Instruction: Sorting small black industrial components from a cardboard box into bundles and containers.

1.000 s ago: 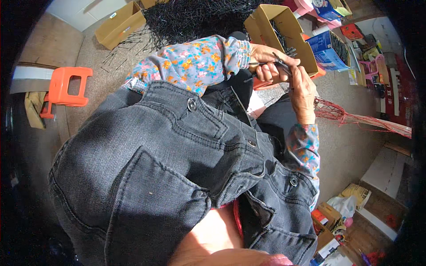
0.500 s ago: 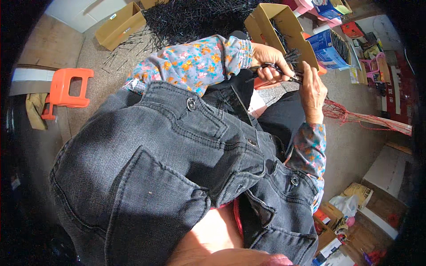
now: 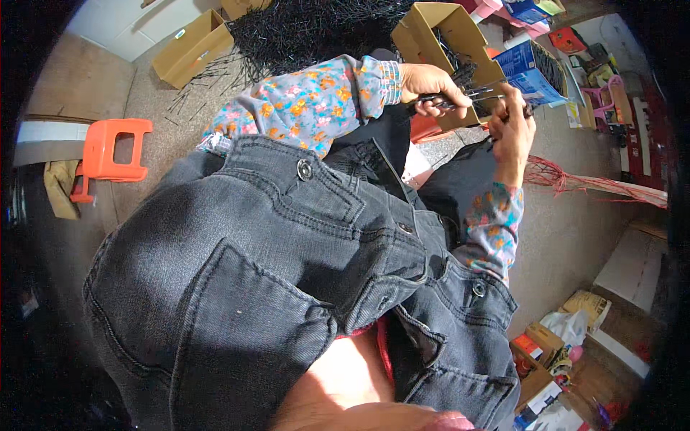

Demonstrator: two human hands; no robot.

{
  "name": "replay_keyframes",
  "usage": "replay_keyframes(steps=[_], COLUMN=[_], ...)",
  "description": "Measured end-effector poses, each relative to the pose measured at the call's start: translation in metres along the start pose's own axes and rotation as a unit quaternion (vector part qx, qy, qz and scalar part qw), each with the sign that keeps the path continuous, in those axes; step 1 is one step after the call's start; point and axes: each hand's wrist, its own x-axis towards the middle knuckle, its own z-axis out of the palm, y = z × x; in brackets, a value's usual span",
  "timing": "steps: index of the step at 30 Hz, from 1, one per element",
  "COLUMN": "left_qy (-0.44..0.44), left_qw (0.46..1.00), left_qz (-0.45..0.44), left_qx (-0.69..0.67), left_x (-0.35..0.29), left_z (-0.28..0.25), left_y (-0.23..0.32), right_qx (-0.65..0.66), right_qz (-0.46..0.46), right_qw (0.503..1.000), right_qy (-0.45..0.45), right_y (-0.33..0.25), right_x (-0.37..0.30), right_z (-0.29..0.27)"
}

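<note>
My left hand (image 3: 437, 87) is closed round several thin black wire-like pieces (image 3: 483, 92), whose ends stick out to the right beyond the fingers. My right hand (image 3: 513, 133) is just right of it, with fingers curled and pinched near those ends. A small dark thing shows at its fingertips, too small to name. Both hands are over the near side of an open cardboard box (image 3: 411, 44), which holds more such black pieces. Beyond my left sleeve spreads a large pile of black pieces (image 3: 309, 32).
A second cardboard box (image 3: 188, 54) stands at the far left, with loose pieces on the floor by it. An orange stool (image 3: 108, 167) is at the left. A blue box (image 3: 528, 72) stands at the right, and a bundle of red strands (image 3: 553, 176) lies below it.
My right hand has shifted slightly up and to the right, so the gap between the hands is wider. My left hand has stayed almost in place, still gripping the black pieces.
</note>
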Motion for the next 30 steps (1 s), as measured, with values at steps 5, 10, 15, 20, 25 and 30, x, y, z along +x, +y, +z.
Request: replay_keyframes(steps=[5,10,15,20,25,30], left_qy=[0.021,-0.008,0.012,0.013,0.049,0.027], left_qw=[1.000,1.000,0.999,0.999,0.998,0.998], left_qz=[0.002,-0.001,-0.012,-0.002,-0.010,-0.023], left_qx=[0.023,0.011,0.036,0.041,0.037,0.044], left_x=[-0.001,-0.001,-0.003,0.000,-0.003,-0.003], left_z=[0.010,0.004,0.008,0.009,0.011,0.012], left_y=[0.003,0.001,0.001,0.000,0.004,0.003], right_qx=[-0.012,0.003,0.013,-0.184,-0.019,-0.030], right_qz=[-0.005,-0.005,-0.088,-0.050,-0.099,-0.058], right_qw=[0.997,0.998,0.995,0.980,0.995,0.996], right_qy=[-0.082,-0.063,-0.044,-0.051,-0.005,-0.065], right_y=[0.007,0.007,-0.006,-0.003,0.002,-0.001], right_x=[0.012,0.009,0.008,0.010,0.010,0.026], right_z=[0.003,0.015,0.018,0.019,0.022,0.021])
